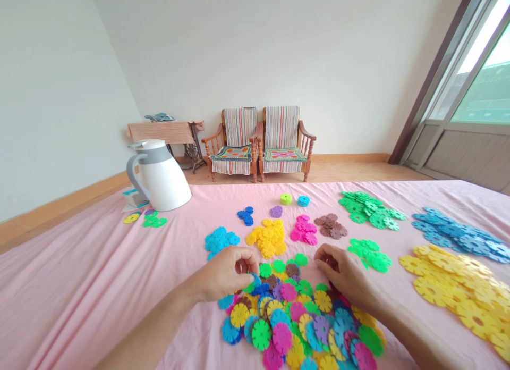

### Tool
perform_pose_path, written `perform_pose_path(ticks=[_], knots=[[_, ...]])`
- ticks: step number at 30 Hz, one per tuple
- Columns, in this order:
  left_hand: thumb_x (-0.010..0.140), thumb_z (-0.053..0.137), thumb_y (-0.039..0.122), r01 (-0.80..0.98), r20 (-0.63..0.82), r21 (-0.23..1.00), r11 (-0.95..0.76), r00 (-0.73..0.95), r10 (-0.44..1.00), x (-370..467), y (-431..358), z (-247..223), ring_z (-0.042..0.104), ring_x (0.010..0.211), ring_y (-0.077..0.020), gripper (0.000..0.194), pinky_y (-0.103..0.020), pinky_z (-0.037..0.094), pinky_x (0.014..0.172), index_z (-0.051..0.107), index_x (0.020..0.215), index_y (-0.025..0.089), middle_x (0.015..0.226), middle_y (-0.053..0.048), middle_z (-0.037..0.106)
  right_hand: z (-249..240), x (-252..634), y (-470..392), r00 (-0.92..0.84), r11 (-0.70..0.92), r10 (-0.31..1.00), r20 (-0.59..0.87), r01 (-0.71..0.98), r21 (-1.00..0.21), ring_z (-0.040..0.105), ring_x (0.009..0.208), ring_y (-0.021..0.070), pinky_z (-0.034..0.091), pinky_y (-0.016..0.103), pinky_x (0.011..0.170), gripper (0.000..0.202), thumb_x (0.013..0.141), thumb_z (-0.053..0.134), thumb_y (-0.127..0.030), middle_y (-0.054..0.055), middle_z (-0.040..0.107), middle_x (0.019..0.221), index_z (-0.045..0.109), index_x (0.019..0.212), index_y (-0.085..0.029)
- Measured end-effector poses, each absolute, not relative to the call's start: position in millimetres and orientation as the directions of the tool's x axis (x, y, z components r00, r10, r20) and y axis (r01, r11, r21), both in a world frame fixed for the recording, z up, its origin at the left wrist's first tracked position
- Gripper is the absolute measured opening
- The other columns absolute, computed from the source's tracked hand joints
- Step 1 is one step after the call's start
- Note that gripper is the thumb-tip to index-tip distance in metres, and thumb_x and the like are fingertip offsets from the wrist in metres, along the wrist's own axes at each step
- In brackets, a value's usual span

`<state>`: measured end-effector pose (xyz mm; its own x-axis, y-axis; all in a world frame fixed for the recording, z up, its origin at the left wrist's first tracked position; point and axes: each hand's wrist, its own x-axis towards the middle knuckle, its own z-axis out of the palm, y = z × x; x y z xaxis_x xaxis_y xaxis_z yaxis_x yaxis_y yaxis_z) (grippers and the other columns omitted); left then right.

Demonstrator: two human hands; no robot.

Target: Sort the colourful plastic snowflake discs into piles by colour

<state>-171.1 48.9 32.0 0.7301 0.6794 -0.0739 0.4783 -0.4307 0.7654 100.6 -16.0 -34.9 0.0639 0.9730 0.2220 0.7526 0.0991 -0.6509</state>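
Observation:
A mixed pile of notched plastic discs (297, 311) in many colours lies in front of me on the pink cloth. At the pile's left edge, my left hand (229, 274) is closed in a pinch on a blue notched disc (255, 280). My right hand (345, 274) rests at the pile's right upper edge, its fingers curled together; whatever they hold, if anything, is hidden. Just beyond the hands are single-colour heaps: light blue discs (221, 241), yellow discs (268, 237), pink discs (304, 230), brown discs (331, 226) and bright green discs (370, 254).
Larger heaps of green (370, 209), blue (458, 232) and yellow flower-shaped pieces (458, 285) spread along the right. A white jug (167, 178) stands at the back left, near a few loose discs (153, 219). Two wooden armchairs (281, 141) are beyond the table.

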Motion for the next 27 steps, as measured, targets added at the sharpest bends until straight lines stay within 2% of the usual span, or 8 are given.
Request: perform_pose_path(ticks=[4,6,11,15,18,23,27], knots=[[0.068,0.053,0.017,0.488,-0.07,0.766,-0.419,0.71,0.701,-176.0,55.0,34.8,0.053,0.066,-0.0117,0.008,-0.022,0.042,0.063,0.059,0.073,0.016,0.072,0.001,0.059,-35.8,101.5,-16.2,0.06,0.1,0.974,0.22,0.756,-0.647,0.046,0.05,0.0109,0.03,0.022,0.047,0.012,0.079,0.047,-0.022,-0.004,0.051,0.055,0.054,0.07,-0.02],[0.07,0.053,0.021,0.519,-0.021,0.74,-0.429,0.655,0.756,-181.7,62.5,32.8,0.055,0.067,-0.0129,0.008,-0.023,0.042,0.063,0.059,0.073,0.016,0.071,0.0,0.061,-35.8,101.8,-16.3,0.059,0.102,0.973,0.221,0.756,-0.647,0.047,0.05,0.0108,0.03,0.022,0.047,0.012,0.079,0.047,-0.022,-0.005,0.051,0.055,0.054,0.07,-0.02],[0.069,0.052,0.022,0.693,0.181,0.607,-0.389,0.356,0.917,-206.0,90.4,21.3,0.058,0.067,-0.0161,0.011,-0.025,0.044,0.062,0.06,0.074,0.018,0.07,-0.001,0.064,-35.1,101.4,-16.1,0.065,0.098,0.973,0.224,0.756,-0.647,0.047,0.05,0.0109,0.031,0.022,0.047,0.012,0.079,0.047,-0.022,-0.004,0.052,0.055,0.054,0.07,-0.02],[0.072,0.051,0.023,0.796,0.339,0.456,-0.398,0.258,0.905,-215.4,97.9,18.5,0.059,0.076,-0.0183,0.016,-0.029,0.045,0.072,0.062,0.083,0.019,0.083,-0.002,0.066,-33.9,100.5,-16.2,0.066,0.1,0.971,0.229,0.759,-0.643,0.046,0.05,0.0111,0.031,0.022,0.047,0.012,0.079,0.047,-0.022,-0.004,0.052,0.055,0.054,0.069,-0.02],[0.076,0.051,0.023,0.749,0.365,0.451,-0.485,0.341,0.866,-203.9,86.8,21.5,0.059,0.08,-0.0178,0.017,-0.029,0.044,0.076,0.063,0.088,0.019,0.09,-0.003,0.065,-33.2,100.2,-16.1,0.068,0.101,0.971,0.23,0.755,-0.648,0.047,0.05,0.0115,0.031,0.022,0.048,0.012,0.078,0.047,-0.022,-0.004,0.052,0.055,0.054,0.07,-0.02],[0.079,0.052,0.018,0.555,0.176,0.566,-0.61,0.641,0.747,-162.0,54.9,27.4,0.06,0.076,-0.015,0.015,-0.024,0.043,0.071,0.067,0.078,0.018,0.08,-0.002,0.067,-31.8,99.9,-16.3,0.065,0.1,0.972,0.226,0.755,-0.648,0.046,0.049,0.0113,0.031,0.022,0.047,0.012,0.078,0.047,-0.023,-0.004,0.052,0.054,0.054,0.069,-0.02],[0.08,0.053,0.014,0.492,0.141,0.514,-0.702,0.759,0.635,-128.3,40.4,28.0,0.059,0.08,-0.0161,0.019,-0.025,0.043,0.073,0.069,0.087,0.019,0.086,-0.003,0.065,-31.5,100.1,-16.3,0.056,0.112,0.973,0.225,0.738,-0.665,0.045,0.049,0.011,0.03,0.022,0.046,0.012,0.079,0.046,-0.022,-0.004,0.05,0.054,0.054,0.07,-0.02]])
